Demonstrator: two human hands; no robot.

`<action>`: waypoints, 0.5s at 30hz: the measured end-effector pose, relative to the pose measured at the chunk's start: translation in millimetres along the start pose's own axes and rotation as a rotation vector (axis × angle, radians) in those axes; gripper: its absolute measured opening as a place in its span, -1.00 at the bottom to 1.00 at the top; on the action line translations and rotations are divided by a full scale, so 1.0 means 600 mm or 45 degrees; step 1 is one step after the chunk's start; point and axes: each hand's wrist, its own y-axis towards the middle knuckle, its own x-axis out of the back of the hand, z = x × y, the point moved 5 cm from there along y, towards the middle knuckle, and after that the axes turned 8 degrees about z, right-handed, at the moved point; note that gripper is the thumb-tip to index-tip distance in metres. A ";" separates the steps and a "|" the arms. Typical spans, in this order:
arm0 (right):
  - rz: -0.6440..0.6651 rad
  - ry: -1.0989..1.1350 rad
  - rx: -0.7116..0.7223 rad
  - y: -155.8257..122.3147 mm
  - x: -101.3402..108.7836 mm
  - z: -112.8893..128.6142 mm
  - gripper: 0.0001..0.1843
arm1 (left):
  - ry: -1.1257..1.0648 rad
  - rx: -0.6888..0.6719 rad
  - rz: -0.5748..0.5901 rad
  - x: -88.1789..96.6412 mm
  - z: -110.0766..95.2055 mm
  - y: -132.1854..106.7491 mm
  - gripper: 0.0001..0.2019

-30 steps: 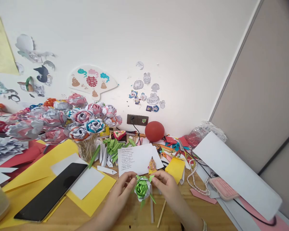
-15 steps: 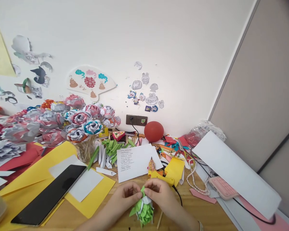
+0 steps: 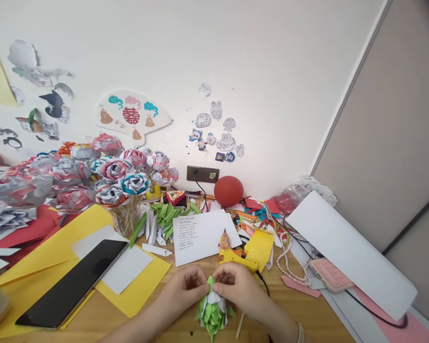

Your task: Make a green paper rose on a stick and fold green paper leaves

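1. Grip's narrow from my end: left hand (image 3: 191, 288) and right hand (image 3: 235, 289) both pinch the tip of a green-and-white folded-paper flower (image 3: 213, 315), held between them, bloom towards me.
2. Main worry imo: squeezing or tugging unevenly could crease or tear the paper.
3. Yellow plastic corded tool (image 3: 239, 261) sits just beyond the right hand; a careless knuckle might knock it. Can't tell if it's hot.
4. Brown wooden tabletop (image 3: 282, 307) is cluttered with paper; plain white wall (image 3: 279, 95) behind has stickers.
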 end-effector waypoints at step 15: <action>-0.063 -0.393 -0.072 -0.010 0.006 0.032 -0.85 | 0.444 0.010 -0.060 -0.009 -0.031 -0.015 -0.88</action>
